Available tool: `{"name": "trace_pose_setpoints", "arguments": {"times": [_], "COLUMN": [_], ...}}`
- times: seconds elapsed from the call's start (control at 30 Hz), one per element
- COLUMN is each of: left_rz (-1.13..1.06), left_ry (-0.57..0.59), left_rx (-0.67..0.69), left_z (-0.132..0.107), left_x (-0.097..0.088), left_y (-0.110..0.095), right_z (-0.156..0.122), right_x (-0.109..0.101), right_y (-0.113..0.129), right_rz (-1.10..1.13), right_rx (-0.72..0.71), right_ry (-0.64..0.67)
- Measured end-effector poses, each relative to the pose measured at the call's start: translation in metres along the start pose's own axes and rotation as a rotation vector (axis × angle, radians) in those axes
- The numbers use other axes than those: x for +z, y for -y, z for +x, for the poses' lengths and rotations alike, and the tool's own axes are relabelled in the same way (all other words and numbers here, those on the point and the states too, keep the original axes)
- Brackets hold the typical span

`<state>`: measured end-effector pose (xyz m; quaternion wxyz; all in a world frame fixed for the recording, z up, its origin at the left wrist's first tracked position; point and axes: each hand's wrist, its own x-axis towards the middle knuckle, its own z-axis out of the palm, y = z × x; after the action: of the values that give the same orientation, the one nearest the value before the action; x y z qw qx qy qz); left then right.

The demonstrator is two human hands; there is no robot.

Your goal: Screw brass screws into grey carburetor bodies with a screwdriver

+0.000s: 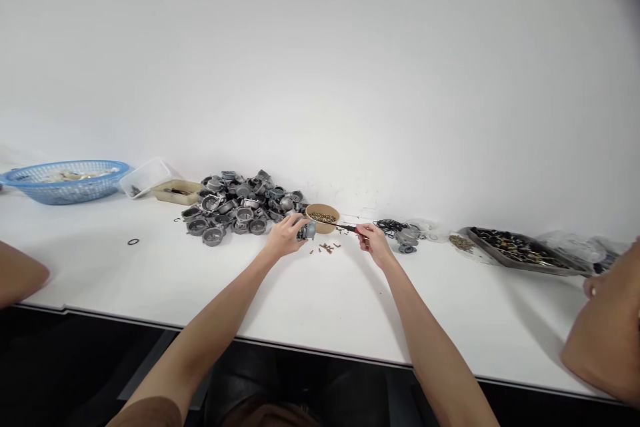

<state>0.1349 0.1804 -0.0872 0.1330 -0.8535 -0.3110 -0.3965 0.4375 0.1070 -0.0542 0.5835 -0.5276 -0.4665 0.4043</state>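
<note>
My left hand (285, 236) is closed around a grey metal housing (307, 230), held just above the table in front of a tan bowl (323, 208) of small brass screws. In my right hand (374, 243) is a screwdriver (350, 228) with a red and black handle, its thin shaft pointing left toward the housing. Whether the tip touches the housing I cannot tell. Below the bowl lie several loose brass screws (327, 248). A large pile of similar grey housings (245, 207) rises left of my left hand.
At the far left stand a blue basket (65, 197), a clear tub (150, 177) and a yellowish tray (176, 195). Right of my hand are black rings (390, 227), another grey housing (407, 239) and a dark tray of parts (520, 250). Other people's arms (605, 327) rest at both sides.
</note>
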Motion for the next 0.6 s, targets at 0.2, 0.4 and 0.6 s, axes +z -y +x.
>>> {"name": "trace_pose_setpoints", "arguments": {"times": [0.2,0.4,0.6], "left_rz": [-0.027,-0.065,-0.121], "left_ry": [0.047,0.102,0.109], "left_rx": [-0.117,-0.127,-0.080], "left_z": [-0.002,-0.002,-0.001], "left_x": [0.001,0.002,0.001], "left_y": [0.000,-0.002,-0.010], "right_z": [0.009,0.013,0.013], "right_x": [-0.011,-0.015,-0.016], "right_y": [-0.020,-0.040,-0.046], "right_rz": [-0.273,-0.416,-0.529], "right_rx": [-0.006,-0.116,-0.139], "right_ry": [-0.089,-0.070,-0.129]}}
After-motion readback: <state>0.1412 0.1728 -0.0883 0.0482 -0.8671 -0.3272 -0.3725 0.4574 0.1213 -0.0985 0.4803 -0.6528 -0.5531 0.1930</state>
